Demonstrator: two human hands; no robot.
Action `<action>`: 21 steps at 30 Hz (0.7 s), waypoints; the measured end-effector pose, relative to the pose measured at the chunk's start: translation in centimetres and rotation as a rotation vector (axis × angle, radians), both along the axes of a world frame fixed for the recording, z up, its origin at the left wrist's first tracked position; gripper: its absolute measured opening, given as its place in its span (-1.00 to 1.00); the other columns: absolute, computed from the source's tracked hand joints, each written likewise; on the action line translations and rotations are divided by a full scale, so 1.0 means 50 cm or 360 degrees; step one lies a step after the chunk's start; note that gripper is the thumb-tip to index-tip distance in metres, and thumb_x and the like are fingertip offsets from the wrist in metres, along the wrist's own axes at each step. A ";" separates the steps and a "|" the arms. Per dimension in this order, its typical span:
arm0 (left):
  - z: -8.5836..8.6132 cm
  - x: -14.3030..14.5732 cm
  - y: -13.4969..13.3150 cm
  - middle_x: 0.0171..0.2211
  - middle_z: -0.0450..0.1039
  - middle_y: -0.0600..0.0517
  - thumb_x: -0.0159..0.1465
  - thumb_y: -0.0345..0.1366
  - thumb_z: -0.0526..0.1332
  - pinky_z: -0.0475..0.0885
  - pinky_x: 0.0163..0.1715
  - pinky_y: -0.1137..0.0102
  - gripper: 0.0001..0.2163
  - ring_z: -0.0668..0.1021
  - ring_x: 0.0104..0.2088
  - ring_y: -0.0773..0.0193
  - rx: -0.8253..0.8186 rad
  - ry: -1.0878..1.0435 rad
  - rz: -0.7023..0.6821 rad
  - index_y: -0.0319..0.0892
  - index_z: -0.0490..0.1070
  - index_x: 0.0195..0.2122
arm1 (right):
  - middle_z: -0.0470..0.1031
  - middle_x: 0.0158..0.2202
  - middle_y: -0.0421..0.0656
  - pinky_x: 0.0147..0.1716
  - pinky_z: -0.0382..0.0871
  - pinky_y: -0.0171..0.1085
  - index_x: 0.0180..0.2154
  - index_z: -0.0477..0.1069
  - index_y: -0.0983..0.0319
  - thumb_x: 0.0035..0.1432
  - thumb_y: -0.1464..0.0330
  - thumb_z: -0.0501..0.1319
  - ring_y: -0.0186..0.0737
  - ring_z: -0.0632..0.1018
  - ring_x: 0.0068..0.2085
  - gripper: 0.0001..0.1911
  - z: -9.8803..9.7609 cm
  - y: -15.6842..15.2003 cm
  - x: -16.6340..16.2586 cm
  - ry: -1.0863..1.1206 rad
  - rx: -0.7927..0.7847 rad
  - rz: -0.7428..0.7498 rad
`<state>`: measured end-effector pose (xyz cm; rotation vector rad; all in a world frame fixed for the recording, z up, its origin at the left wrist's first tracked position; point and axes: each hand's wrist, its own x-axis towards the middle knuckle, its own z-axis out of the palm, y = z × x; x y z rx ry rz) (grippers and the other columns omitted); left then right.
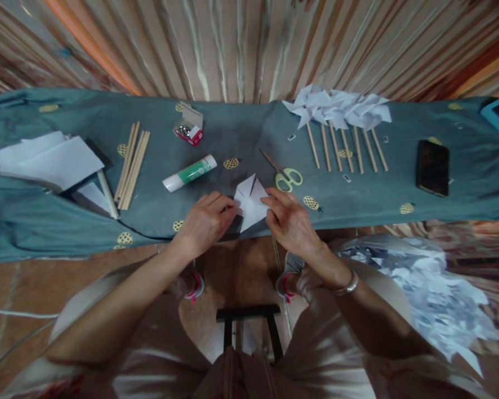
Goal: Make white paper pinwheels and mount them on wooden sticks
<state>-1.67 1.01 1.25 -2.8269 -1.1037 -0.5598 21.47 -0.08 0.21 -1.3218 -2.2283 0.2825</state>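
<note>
Near the table's front edge lies a white paper pinwheel, partly folded, with cut slits and points sticking out. My left hand pinches its left side, fingers bent and closed. On its right side, my right hand grips the paper between thumb and fingers. The fingertips hide the paper's side edges. Just beyond my right hand rests a pair of scissors with light green handles. A green and white glue stick lies past my left hand.
Wooden sticks, folded white paper and a small red box of pins lie left. Finished pinwheels on sticks and a phone lie right. A bag of white paper pieces stands below the table, right.
</note>
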 end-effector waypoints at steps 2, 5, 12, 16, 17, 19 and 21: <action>0.000 -0.006 0.007 -0.24 0.54 -0.06 0.38 -0.38 0.14 0.37 -0.29 0.29 -0.83 0.47 -0.25 0.16 -0.0018 0.0013 0.0016 -0.23 0.53 -0.25 | 0.50 0.07 0.06 0.10 0.42 0.05 -0.07 0.49 0.26 0.25 0.47 0.04 0.01 0.51 0.08 -0.69 0.009 -0.005 -0.005 0.0004 0.0004 -0.0003; 0.002 -0.012 0.016 -0.21 0.54 -0.07 0.37 -0.39 0.14 0.37 -0.27 0.28 -0.83 0.47 -0.22 0.15 -0.0053 0.0024 0.0051 -0.22 0.54 -0.24 | 0.51 0.07 0.07 0.08 0.44 0.09 -0.08 0.50 0.26 0.23 0.39 0.14 0.06 0.52 0.07 -0.74 0.020 -0.014 -0.010 -0.0002 -0.0046 0.0040; 0.010 -0.017 0.019 -0.17 0.54 -0.09 0.35 -0.43 0.16 0.38 -0.23 0.26 -0.83 0.49 -0.17 0.12 -0.0222 -0.0026 0.0077 -0.18 0.55 -0.17 | 0.49 0.11 0.07 0.10 0.42 0.11 0.00 0.46 0.28 0.17 0.33 0.26 0.11 0.50 0.08 -0.65 0.024 -0.017 -0.002 -0.0032 -0.0092 0.0081; 0.009 -0.017 0.018 -0.16 0.54 -0.09 0.36 -0.43 0.13 0.41 -0.19 0.25 -0.79 0.49 -0.16 0.12 -0.0222 -0.0032 0.0099 -0.17 0.55 -0.13 | 0.50 0.10 0.07 0.11 0.41 0.10 0.06 0.42 0.29 0.20 0.39 0.21 0.06 0.52 0.07 -0.62 0.021 -0.018 -0.004 -0.0015 -0.0117 0.0125; 0.009 -0.018 0.018 -0.16 0.54 -0.10 0.36 -0.42 0.11 0.42 -0.18 0.25 -0.79 0.49 -0.16 0.12 -0.0207 -0.0029 0.0100 -0.17 0.55 -0.13 | 0.50 0.09 0.07 0.10 0.42 0.09 0.07 0.41 0.29 0.22 0.40 0.19 0.06 0.52 0.08 -0.62 0.021 -0.020 -0.006 -0.0005 -0.0131 0.0155; 0.008 -0.020 0.019 -0.16 0.55 -0.10 0.37 -0.41 0.11 0.43 -0.18 0.25 -0.78 0.50 -0.17 0.12 -0.0177 -0.0025 0.0090 -0.18 0.55 -0.12 | 0.50 0.09 0.06 0.08 0.44 0.09 0.08 0.40 0.26 0.23 0.41 0.17 0.04 0.51 0.08 -0.63 0.020 -0.025 -0.012 0.0015 -0.0152 0.0224; 0.008 -0.023 0.019 -0.16 0.55 -0.11 0.37 -0.41 0.11 0.44 -0.19 0.24 -0.79 0.50 -0.17 0.11 -0.0166 -0.0027 0.0074 -0.20 0.54 -0.10 | 0.49 0.09 0.05 0.07 0.45 0.08 0.06 0.40 0.24 0.23 0.42 0.16 0.04 0.51 0.08 -0.65 0.020 -0.031 -0.018 0.0026 -0.0162 0.0278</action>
